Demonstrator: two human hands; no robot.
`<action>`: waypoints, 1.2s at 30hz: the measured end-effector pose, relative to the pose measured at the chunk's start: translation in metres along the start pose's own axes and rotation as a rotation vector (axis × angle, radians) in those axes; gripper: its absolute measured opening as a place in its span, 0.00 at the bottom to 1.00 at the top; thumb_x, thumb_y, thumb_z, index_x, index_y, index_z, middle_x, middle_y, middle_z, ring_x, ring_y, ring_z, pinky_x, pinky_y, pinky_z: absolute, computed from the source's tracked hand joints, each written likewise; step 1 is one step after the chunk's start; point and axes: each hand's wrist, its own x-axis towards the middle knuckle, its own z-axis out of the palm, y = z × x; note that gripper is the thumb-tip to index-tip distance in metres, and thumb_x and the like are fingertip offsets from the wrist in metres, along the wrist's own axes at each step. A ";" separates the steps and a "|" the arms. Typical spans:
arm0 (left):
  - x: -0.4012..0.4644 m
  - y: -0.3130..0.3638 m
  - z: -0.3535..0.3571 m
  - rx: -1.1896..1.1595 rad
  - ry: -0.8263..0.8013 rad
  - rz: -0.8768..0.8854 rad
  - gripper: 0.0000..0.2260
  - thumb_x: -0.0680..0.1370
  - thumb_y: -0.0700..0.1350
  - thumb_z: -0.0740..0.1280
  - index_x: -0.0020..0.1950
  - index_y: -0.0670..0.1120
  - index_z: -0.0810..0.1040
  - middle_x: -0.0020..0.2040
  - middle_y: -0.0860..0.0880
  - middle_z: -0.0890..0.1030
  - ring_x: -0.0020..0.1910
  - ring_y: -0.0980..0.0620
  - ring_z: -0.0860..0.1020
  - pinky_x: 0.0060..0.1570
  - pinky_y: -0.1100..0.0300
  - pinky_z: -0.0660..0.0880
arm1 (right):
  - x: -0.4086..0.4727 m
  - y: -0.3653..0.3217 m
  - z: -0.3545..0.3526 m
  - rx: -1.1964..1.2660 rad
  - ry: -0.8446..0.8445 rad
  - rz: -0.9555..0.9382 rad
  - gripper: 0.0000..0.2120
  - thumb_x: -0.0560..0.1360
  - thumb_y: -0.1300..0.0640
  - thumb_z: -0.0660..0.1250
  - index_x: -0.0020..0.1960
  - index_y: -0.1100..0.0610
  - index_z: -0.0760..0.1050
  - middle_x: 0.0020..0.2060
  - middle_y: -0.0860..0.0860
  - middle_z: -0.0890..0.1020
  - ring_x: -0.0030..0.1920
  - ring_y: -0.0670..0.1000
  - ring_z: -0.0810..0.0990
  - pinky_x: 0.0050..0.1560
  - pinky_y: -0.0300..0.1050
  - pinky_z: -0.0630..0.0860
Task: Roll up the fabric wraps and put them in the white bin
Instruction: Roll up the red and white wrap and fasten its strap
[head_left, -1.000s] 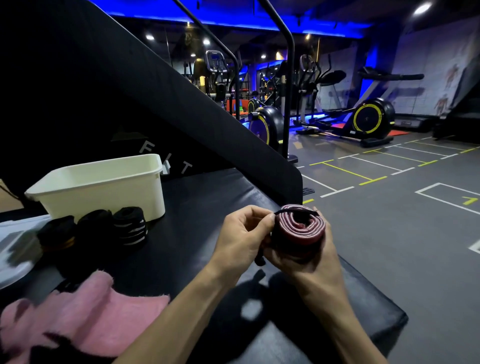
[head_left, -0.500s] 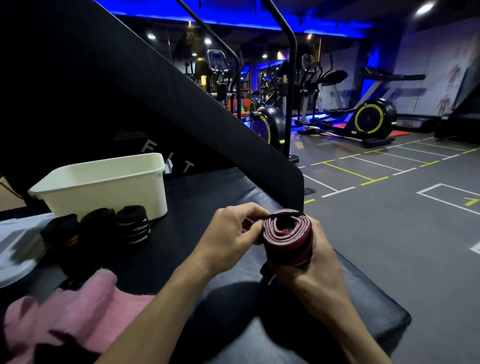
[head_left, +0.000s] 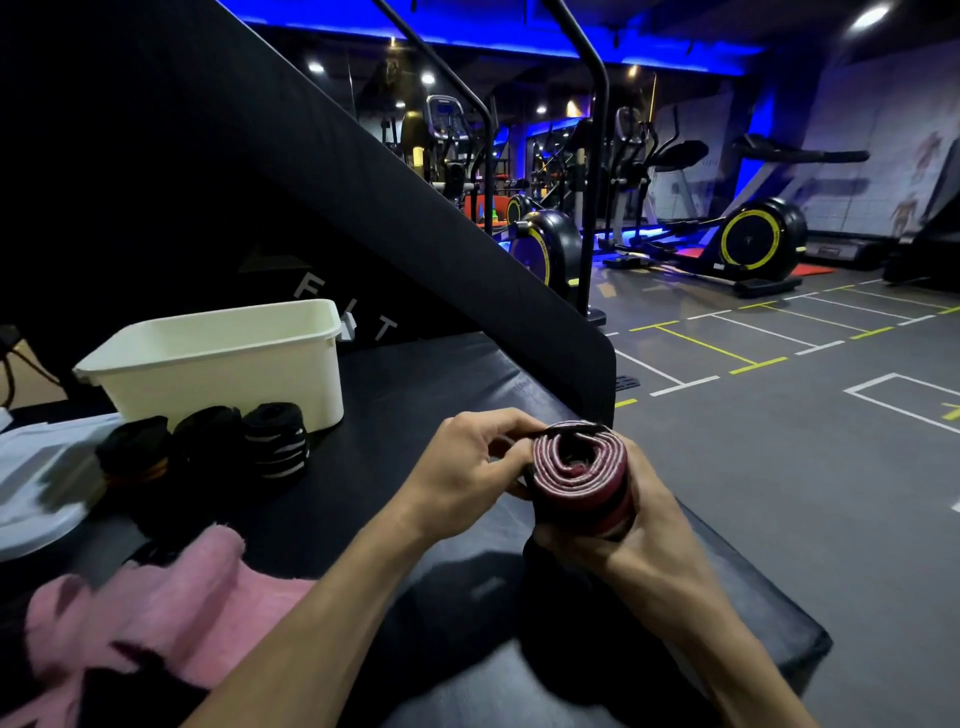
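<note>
your right hand (head_left: 618, 540) has tipped the red wrap roll (head_left: 579, 480) upright since a second ago, fingers closed round it over the black bench (head_left: 415, 395), left hand (head_left: 467, 462) pinching down its dark tail end; roll looks finished, white bin (head_left: 223, 364) next.

The wrap (head_left: 579, 480) is dark red, its rolled end showing a spiral of pale pink and maroon layers, with a black strip across the top. The bin (head_left: 228, 364) is off-white. Beside it sit three rolls (head_left: 208, 447): one black with an orange band, one plain black, one black with white stripes. The towel (head_left: 156, 618) is pink. The tabletop (head_left: 415, 395) is black. The floor (head_left: 779, 415) is grey with white and yellow lines. The bikes (head_left: 753, 241) are black with yellow-rimmed wheels. The ceiling light (head_left: 493, 36) is blue.
</note>
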 end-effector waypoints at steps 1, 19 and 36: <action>0.000 0.001 0.002 0.011 0.011 0.008 0.08 0.82 0.35 0.67 0.56 0.41 0.85 0.45 0.45 0.87 0.43 0.45 0.86 0.40 0.52 0.84 | -0.001 0.000 0.000 -0.014 0.036 -0.003 0.44 0.58 0.65 0.86 0.68 0.46 0.72 0.61 0.46 0.80 0.59 0.44 0.82 0.56 0.41 0.80; -0.002 0.008 0.001 -0.088 -0.100 -0.003 0.09 0.80 0.34 0.70 0.58 0.40 0.84 0.49 0.43 0.87 0.48 0.42 0.86 0.48 0.56 0.82 | -0.005 -0.005 0.005 -0.095 0.190 -0.054 0.38 0.57 0.67 0.85 0.60 0.45 0.74 0.51 0.40 0.84 0.48 0.42 0.84 0.45 0.30 0.76; 0.000 0.008 -0.005 -0.114 -0.140 0.040 0.07 0.81 0.41 0.69 0.57 0.42 0.83 0.51 0.44 0.86 0.51 0.46 0.85 0.52 0.50 0.83 | -0.002 -0.008 -0.001 0.076 0.029 -0.039 0.36 0.56 0.66 0.80 0.61 0.52 0.76 0.53 0.48 0.85 0.50 0.46 0.85 0.49 0.34 0.77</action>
